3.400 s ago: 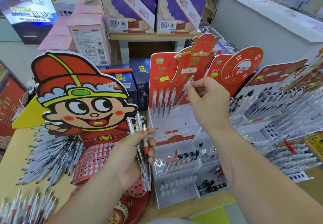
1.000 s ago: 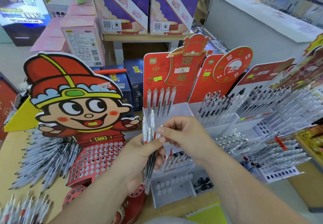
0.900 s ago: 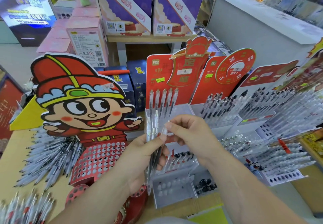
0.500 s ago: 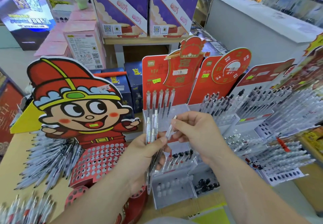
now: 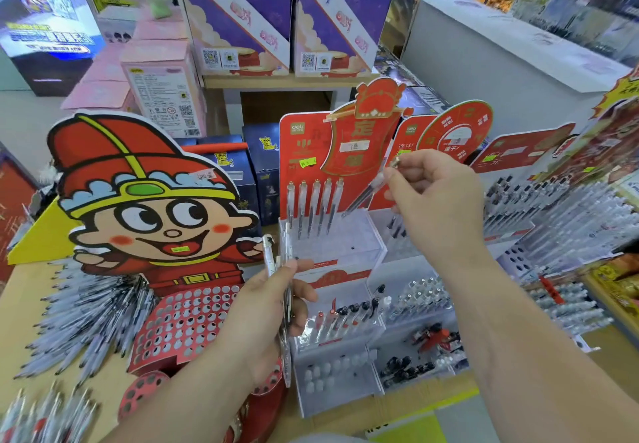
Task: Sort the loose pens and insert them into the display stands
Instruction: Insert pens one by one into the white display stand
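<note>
much of the right side of the frame is smeared: the rows of pens [image 5: 570, 221] on the stands there blur into grey streaks and cannot be counted. your left hand [image 5: 262, 307], lower centre, covers the middle of the bundle of pens [image 5: 285, 252] its fingers are wrapped round. only the tops above the thumb and some tips below the palm show. there are at least three barrels; the exact number i cannot tell. the pens in the lower left corner [image 5: 45, 415] are cut off by the frame edge.

your right hand [image 5: 435, 193], right of centre, pinches a single pen [image 5: 366, 190] near its top end between thumb and fingers. the pen slants down to the left. its tip is over the top tier of the display stand [image 5: 345, 235], just right of the upright row [image 5: 314, 200] standing there, five pens in all. whether the tip touches the tier is unclear.

two purple boxes [image 5: 242, 10] stand on the shelf at the top of the frame. one cartoon cutout stand [image 5: 145, 207] fills the left. it is flat glossy card, with a red panel [image 5: 186, 321] punched with round holes below it. loose pens [image 5: 86, 314] fan out at its left over the desk [image 5: 17, 321]. the display stand is clear plastic in stepped tiers with a red card back. the pens are slim and clear-barrelled with dark refills.
</note>
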The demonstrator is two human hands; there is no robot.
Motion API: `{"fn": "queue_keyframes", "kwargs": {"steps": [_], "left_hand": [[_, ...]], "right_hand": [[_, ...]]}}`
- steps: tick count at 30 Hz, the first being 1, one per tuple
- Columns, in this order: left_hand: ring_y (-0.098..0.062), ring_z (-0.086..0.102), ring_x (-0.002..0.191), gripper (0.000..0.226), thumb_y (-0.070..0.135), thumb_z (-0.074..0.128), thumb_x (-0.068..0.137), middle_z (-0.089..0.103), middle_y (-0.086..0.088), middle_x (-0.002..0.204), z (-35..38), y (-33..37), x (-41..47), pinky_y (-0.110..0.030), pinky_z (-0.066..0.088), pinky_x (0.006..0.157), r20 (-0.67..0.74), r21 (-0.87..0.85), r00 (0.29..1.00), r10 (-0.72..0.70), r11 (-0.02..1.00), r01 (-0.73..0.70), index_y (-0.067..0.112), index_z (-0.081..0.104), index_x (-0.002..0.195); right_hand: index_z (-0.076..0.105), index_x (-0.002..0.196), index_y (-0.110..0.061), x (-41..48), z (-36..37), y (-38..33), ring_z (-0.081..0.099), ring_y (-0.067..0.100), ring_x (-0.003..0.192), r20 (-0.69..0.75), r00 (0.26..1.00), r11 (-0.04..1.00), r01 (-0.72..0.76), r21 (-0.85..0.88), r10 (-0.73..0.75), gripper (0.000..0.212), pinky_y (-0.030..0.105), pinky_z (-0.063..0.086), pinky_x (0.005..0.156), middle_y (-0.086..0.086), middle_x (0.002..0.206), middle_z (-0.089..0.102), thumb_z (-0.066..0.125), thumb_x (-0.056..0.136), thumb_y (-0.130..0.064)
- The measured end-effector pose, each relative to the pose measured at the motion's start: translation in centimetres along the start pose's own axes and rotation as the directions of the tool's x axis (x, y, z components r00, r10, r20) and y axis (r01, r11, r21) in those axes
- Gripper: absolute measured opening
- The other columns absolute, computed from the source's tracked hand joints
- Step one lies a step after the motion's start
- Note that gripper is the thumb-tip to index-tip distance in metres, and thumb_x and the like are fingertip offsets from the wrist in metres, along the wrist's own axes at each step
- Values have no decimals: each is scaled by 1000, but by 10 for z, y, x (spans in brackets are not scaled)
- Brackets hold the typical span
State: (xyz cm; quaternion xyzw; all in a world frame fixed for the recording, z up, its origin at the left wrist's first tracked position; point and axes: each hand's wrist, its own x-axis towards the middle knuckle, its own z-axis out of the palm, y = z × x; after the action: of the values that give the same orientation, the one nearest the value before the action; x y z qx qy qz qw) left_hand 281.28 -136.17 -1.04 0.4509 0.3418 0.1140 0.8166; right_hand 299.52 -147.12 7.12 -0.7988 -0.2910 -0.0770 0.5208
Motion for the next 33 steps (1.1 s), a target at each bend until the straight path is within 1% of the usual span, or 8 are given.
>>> {"fn": "queue_keyframes", "kwargs": {"steps": [2,3,4,8,16,21,26,33], "left_hand": [[-18,44,47,29,29,49,105,64,-12,73,-2,0,0,-27,30,45,2,-15,1000,0,1000,0,12,70,115],[-18,44,47,30,29,49,105,64,-12,73,-4,0,0,-27,30,44,5,-23,1000,4,1000,-3,12,71,115],[-18,43,46,30,29,49,105,64,-12,73,-5,0,0,-26,30,43,9,-30,1000,8,1000,-8,12,72,114],[-18,42,46,30,29,50,104,63,-13,75,-10,-1,1,-27,30,44,20,-46,1000,21,999,-20,12,74,112],[-19,42,46,31,29,50,103,63,-15,76,-17,-2,4,-30,27,48,46,-62,998,34,998,-31,11,73,113],[-19,41,46,32,29,49,104,63,-14,76,-20,0,6,-28,28,47,59,-56,997,41,998,-38,11,72,114],[-19,41,46,29,26,49,104,63,-14,77,-20,0,5,-27,30,44,79,-57,996,38,998,-34,12,73,114],[-18,40,44,29,19,48,105,64,-15,79,-20,1,3,-29,27,47,131,-66,990,55,997,-46,13,68,124]], "right_hand": [[71,96,-24,0,11,1,66,1,71,-5,999,996,50,-77,-50,6,30,57,71,-16,77,66,71,91,-22],[73,99,-20,0,15,1,63,-4,70,-14,997,990,72,-122,-75,8,23,54,70,-20,77,64,71,91,-22],[73,101,-18,0,19,2,61,-4,69,-22,995,983,92,-161,-96,11,21,53,70,-21,78,63,71,92,-23],[75,101,-17,1,29,5,66,10,76,-8,990,951,136,-278,-144,13,34,57,73,-7,84,72,70,92,-24],[76,95,-14,1,45,5,68,19,73,34,988,920,151,-363,-149,10,34,56,68,0,84,75,71,91,-22],[75,94,-11,-1,56,9,69,22,76,42,991,920,131,-370,-124,10,30,54,69,3,82,75,70,91,-19],[75,95,-7,-2,59,12,69,27,75,60,990,907,142,-396,-128,11,37,57,69,7,82,75,68,91,-15],[75,98,-7,-5,58,12,70,23,78,45,994,920,109,-375,-99,12,33,56,73,5,87,76,69,90,-13]]}}
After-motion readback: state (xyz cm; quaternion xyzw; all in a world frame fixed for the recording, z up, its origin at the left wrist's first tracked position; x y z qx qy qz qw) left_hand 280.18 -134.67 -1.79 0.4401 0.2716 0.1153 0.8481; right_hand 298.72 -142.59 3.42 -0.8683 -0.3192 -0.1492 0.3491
